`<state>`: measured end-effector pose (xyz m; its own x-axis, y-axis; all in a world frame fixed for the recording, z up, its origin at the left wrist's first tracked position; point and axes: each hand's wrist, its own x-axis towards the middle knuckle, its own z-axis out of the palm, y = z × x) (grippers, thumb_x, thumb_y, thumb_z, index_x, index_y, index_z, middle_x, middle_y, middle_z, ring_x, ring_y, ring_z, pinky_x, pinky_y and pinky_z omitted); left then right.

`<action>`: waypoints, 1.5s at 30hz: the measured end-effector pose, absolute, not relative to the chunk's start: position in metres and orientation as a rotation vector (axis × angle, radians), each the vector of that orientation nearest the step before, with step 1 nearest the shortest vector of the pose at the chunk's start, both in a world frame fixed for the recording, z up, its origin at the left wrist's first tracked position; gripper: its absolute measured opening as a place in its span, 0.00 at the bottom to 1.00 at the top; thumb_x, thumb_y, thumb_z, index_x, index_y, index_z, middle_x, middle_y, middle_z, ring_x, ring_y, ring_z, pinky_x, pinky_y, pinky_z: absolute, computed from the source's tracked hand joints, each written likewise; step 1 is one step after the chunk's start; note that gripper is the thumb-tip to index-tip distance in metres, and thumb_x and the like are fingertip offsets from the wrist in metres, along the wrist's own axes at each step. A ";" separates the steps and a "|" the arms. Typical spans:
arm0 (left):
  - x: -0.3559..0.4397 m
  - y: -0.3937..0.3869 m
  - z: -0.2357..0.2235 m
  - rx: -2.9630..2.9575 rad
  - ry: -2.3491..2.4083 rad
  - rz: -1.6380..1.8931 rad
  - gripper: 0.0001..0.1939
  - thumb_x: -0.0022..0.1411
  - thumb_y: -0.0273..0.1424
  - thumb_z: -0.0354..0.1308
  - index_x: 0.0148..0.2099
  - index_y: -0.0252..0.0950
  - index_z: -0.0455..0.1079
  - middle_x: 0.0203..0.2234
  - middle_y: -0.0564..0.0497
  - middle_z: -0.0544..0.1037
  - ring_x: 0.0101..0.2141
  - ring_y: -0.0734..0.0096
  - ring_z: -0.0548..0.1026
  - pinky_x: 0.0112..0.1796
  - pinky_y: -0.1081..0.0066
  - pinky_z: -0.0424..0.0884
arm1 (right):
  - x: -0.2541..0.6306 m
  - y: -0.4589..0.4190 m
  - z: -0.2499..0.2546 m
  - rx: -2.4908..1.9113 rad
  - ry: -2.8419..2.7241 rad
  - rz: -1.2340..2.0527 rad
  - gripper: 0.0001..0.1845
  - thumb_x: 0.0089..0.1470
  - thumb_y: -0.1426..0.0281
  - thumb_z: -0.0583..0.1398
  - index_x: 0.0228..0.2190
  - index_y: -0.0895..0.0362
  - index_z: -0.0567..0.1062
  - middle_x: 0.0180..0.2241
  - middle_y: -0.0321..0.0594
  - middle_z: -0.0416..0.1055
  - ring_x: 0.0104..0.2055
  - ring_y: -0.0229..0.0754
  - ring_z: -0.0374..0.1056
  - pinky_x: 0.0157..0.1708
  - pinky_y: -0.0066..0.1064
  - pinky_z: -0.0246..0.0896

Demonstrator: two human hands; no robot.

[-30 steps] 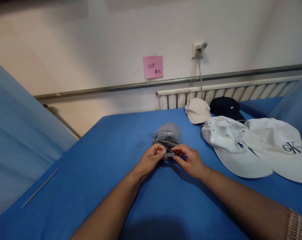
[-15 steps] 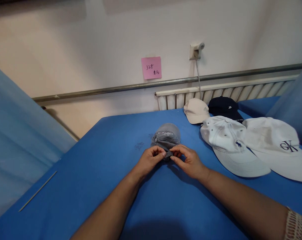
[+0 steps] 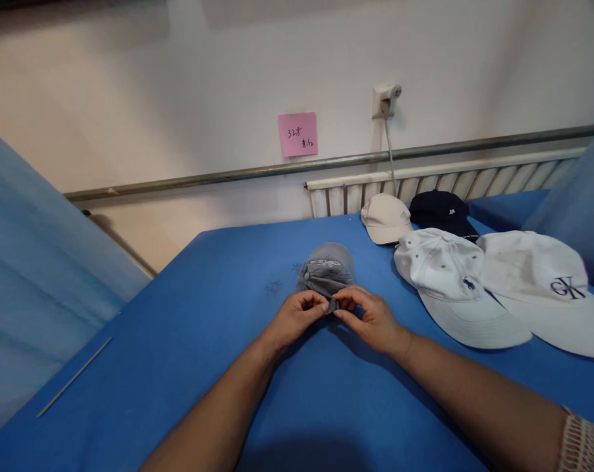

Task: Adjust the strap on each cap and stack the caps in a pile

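A grey baseball cap [image 3: 326, 272] lies on the blue table [image 3: 189, 347], its brim pointing away from me and its back strap toward me. My left hand [image 3: 297, 318] is closed, thumb and fingers pinching the strap from the left side. From the right, my right hand [image 3: 370, 318] pinches the same strap, its fingertips almost touching those of the left. Fingers cover most of the strap, so its fastening is hard to make out.
To the right sit a white cap with a small horse logo [image 3: 444, 282], a white cap with CK letters [image 3: 537, 275], a beige cap [image 3: 386, 217] and a navy cap [image 3: 442, 211]. A thin stick [image 3: 75, 377] lies at the left. A radiator [image 3: 454, 180] stands behind.
My fingertips have drawn slightly closer together on the cap's strap, leaving less of it showing between them. Everything else stays where it was.
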<state>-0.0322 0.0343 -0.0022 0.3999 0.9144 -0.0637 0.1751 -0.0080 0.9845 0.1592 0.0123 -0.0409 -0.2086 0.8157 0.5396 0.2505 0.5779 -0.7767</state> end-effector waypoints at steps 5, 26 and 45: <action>-0.033 0.034 0.000 1.483 1.013 0.800 0.13 0.52 0.38 0.66 0.30 0.32 0.74 0.27 0.51 0.72 0.29 0.74 0.67 0.34 0.72 0.63 | 0.159 0.012 -0.041 -0.876 -1.745 0.674 0.11 0.55 0.71 0.61 0.42 0.52 0.73 0.34 0.37 0.72 0.34 0.39 0.68 0.36 0.32 0.66; -0.036 0.034 0.003 1.558 1.017 0.755 0.12 0.53 0.37 0.65 0.32 0.32 0.76 0.28 0.50 0.75 0.31 0.72 0.69 0.36 0.70 0.64 | 0.159 0.014 -0.044 -0.868 -1.725 0.803 0.09 0.54 0.70 0.62 0.39 0.53 0.74 0.34 0.37 0.72 0.33 0.38 0.67 0.34 0.31 0.65; -0.024 0.024 0.006 1.588 0.965 0.816 0.13 0.56 0.38 0.64 0.39 0.33 0.74 0.32 0.49 0.75 0.35 0.70 0.71 0.38 0.69 0.65 | 0.159 0.012 -0.047 -1.014 -1.703 0.817 0.11 0.51 0.67 0.63 0.37 0.54 0.70 0.33 0.35 0.73 0.34 0.39 0.69 0.35 0.32 0.65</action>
<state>-0.0241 0.0239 0.0061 0.4401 0.8975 0.0275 0.1763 -0.1164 0.9774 0.1586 0.0115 -0.0465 -0.1968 0.8997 0.3895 0.2593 0.4309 -0.8643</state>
